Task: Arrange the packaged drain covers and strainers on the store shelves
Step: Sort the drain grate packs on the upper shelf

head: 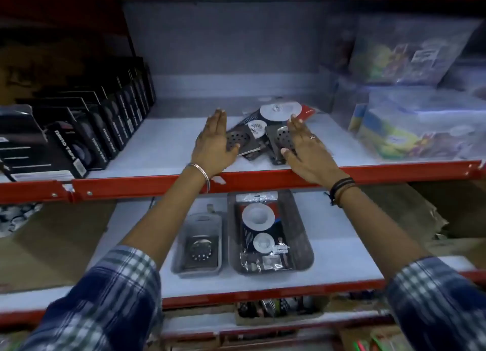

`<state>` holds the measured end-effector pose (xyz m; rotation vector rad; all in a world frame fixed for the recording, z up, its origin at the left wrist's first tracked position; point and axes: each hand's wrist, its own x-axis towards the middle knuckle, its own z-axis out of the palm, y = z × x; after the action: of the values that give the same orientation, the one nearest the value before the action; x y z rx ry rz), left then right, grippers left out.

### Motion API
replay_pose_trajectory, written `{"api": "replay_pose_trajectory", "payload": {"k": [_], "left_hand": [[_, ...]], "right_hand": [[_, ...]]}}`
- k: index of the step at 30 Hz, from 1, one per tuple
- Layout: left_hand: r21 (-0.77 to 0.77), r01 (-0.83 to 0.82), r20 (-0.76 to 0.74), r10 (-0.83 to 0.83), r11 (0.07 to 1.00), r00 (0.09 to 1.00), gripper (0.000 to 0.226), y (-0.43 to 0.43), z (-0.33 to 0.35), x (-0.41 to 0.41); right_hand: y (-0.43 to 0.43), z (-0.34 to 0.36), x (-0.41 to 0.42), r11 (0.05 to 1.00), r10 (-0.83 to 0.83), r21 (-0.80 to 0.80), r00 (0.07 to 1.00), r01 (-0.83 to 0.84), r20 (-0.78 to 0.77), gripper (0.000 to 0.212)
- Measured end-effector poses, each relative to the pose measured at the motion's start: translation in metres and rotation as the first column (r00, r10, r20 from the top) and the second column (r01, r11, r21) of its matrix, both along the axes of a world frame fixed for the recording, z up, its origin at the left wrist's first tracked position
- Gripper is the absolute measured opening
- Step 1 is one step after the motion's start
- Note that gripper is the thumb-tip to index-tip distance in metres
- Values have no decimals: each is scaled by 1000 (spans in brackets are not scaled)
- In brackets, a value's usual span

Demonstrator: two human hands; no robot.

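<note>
A loose pile of packaged drain covers and strainers [259, 128] lies on the upper shelf [163, 145]. A white round strainer pack [280, 111] sits at the back of the pile, and perforated metal covers [238, 139] lie at the front. My left hand [213, 145] rests flat against the pile's left side, fingers extended. My right hand [305, 148] presses the pile's right side, fingers straight, partly over a metal cover. On the lower shelf a grey tray [299, 245] holds a white strainer pack [259, 232], and a smaller tray [178, 250] holds a metal drain cover [201, 248].
Black boxed products [86, 135] stand in a row on the upper shelf's left. Clear plastic-wrapped colourful packs [420, 124] fill its right. The red shelf rail [263, 179] crosses under my wrists. Cardboard [420, 214] lies on the lower shelf's right.
</note>
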<state>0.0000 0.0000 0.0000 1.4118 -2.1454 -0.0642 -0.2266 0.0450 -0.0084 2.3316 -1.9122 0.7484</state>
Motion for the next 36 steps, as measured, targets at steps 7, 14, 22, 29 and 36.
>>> {"api": "replay_pose_trajectory", "payload": {"k": [7,14,22,29,36], "left_hand": [[476,51,236,-183,878,954,83,-30,7,1],[483,54,253,-198,874,947,86,-49,3,6],[436,74,193,-173,897,966,99,-60,13,21],[541,10,184,-130,841,974,104,-75,35,79],[693,55,88,-161,719,983,104,-85,20,115]], "right_hand": [[-24,7,-18,925,125,373,985,-72,-121,77],[-46,21,-33,935,188,335,965,-118,-183,93],[-70,35,-50,882,294,437,930,-176,-220,106],[-67,49,-35,924,284,302,950,-236,-128,100],[-77,55,42,896,319,321,948,-307,16,99]]}}
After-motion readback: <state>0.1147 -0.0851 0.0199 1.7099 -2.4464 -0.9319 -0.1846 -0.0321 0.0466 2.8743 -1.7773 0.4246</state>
